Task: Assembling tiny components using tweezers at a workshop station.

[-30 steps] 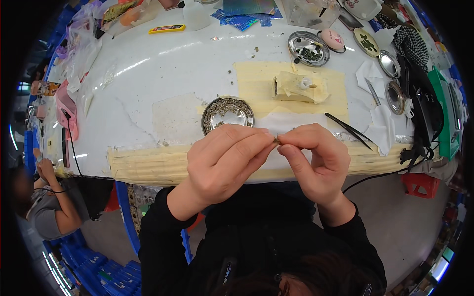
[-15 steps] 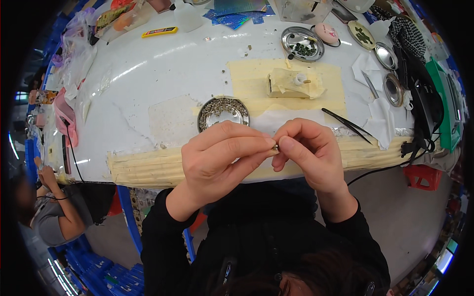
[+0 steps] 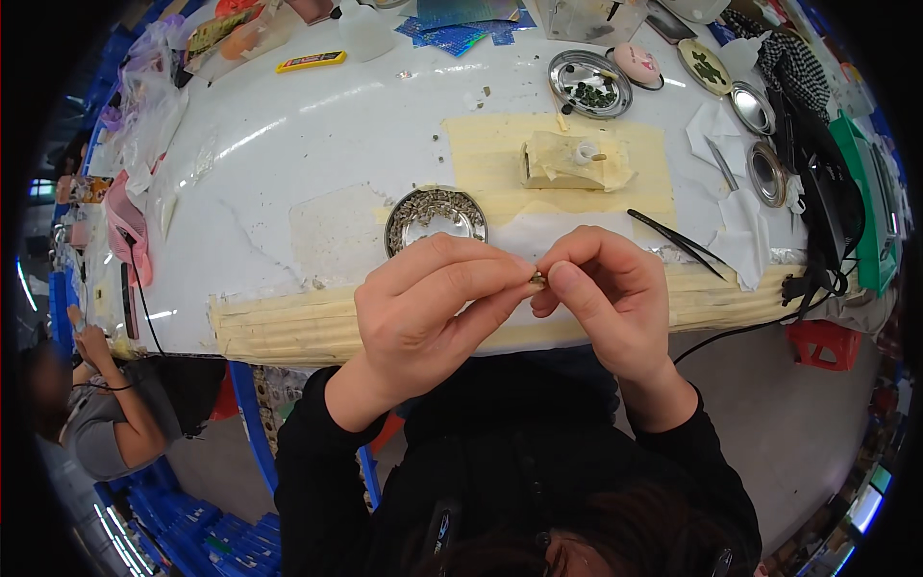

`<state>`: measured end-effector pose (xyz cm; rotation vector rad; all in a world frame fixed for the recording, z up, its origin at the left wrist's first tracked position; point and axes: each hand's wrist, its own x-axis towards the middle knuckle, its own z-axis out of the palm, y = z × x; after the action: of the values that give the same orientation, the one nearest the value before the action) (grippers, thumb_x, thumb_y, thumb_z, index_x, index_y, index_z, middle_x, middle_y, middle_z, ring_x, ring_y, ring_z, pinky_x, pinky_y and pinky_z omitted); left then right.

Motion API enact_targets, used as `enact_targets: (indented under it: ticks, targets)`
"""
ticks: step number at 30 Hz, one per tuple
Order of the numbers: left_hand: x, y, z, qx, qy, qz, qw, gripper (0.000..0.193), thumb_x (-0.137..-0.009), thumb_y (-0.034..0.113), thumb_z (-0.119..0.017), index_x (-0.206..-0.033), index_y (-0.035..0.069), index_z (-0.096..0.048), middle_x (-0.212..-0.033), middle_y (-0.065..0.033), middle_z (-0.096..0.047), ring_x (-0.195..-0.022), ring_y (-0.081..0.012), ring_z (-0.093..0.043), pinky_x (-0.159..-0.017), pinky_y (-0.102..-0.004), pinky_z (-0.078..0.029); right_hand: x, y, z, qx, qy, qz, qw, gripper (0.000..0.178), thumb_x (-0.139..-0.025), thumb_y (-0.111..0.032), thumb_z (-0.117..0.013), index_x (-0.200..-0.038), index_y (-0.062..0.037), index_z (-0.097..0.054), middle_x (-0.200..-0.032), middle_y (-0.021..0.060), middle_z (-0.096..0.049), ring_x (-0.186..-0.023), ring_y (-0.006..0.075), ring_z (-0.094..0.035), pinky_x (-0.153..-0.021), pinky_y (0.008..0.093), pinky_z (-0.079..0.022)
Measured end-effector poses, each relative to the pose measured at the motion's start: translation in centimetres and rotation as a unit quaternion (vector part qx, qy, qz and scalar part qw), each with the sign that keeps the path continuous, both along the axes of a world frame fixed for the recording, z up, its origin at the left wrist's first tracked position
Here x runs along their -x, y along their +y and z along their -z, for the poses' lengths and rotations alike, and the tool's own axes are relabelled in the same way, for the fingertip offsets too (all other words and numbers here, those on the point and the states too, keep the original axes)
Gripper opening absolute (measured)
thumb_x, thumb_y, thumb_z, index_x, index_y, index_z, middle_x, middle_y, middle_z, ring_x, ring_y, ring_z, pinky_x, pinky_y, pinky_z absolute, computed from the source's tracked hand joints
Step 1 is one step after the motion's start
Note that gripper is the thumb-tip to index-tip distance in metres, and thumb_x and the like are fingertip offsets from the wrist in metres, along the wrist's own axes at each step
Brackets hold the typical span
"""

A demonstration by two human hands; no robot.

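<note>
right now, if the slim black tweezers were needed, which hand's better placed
Likely the right hand: the tweezers lie to its right; the left hand is farther, its fingertips on a tiny brownish piece.

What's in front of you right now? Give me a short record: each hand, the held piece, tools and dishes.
Left hand: pinching a tiny piece
Right hand: fingertips at the same piece; grip unclear
Piece detail: too small to identify
Tweezers: black, lying right of the hands
Near dish: round, metal, holding small greyish bits
Far dish: metal, holding dark green pieces
</note>
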<state>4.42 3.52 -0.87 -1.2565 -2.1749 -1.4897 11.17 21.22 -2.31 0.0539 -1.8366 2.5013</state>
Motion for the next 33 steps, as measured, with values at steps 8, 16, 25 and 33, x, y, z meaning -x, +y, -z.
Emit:
enact_targets:
  ticks: [8,16,25,33]
  targets:
    - [0.0,-0.1,-0.1,-0.004,-0.071,0.018,0.997,0.021,-0.072,-0.008,-0.075,-0.09,-0.002,-0.068,-0.084,-0.0124,-0.069,-0.076,-0.02,-0.066,-0.066,-0.0277,-0.052,0.0,0.0,0.0,0.054,-0.035,-0.023,0.998,0.012,-0.095,-0.008,-0.059,-0.097,0.0032,-0.061,-0.086,0.0051,-0.064,-0.075,0.008,-0.062,-0.067,0.022,-0.052]
    - [-0.4,0.4,0.3,-0.042,-0.139,0.002,0.989,0.019,-0.073,-0.005,-0.075,-0.09,0.002,-0.071,-0.082,-0.0093,-0.068,-0.073,-0.0173,-0.067,-0.062,-0.0262,-0.052,0.0,-0.6,0.0,0.017,-0.011,0.004,1.0,0.01,-0.095,-0.008,-0.058,-0.094,0.0014,-0.058,-0.082,0.0024,-0.06,-0.072,0.0064,-0.057,-0.066,0.021,-0.048]
    - [-0.3,0.4,0.7,-0.056,-0.118,0.017,0.991,0.021,-0.073,-0.006,-0.075,-0.093,0.002,-0.072,-0.087,-0.0092,-0.069,-0.074,-0.0178,-0.067,-0.063,-0.0257,-0.053,-0.1,-0.6,0.1,-0.021,0.012,0.025,0.999,0.009,-0.095,-0.007,-0.058,-0.094,0.0016,-0.059,-0.083,0.0032,-0.061,-0.072,0.0069,-0.058,-0.066,0.0214,-0.049]
    - [-0.4,0.3,0.3,-0.024,-0.07,0.003,0.997,0.022,-0.073,-0.01,-0.073,-0.093,-0.002,-0.069,-0.089,-0.0121,-0.067,-0.077,-0.0174,-0.065,-0.067,-0.026,-0.051,-0.3,0.0,0.4,0.091,-0.015,-0.016,0.996,0.015,-0.097,-0.009,-0.055,-0.102,0.0029,-0.06,-0.088,0.0061,-0.064,-0.075,0.0079,-0.06,-0.068,0.0226,-0.051]
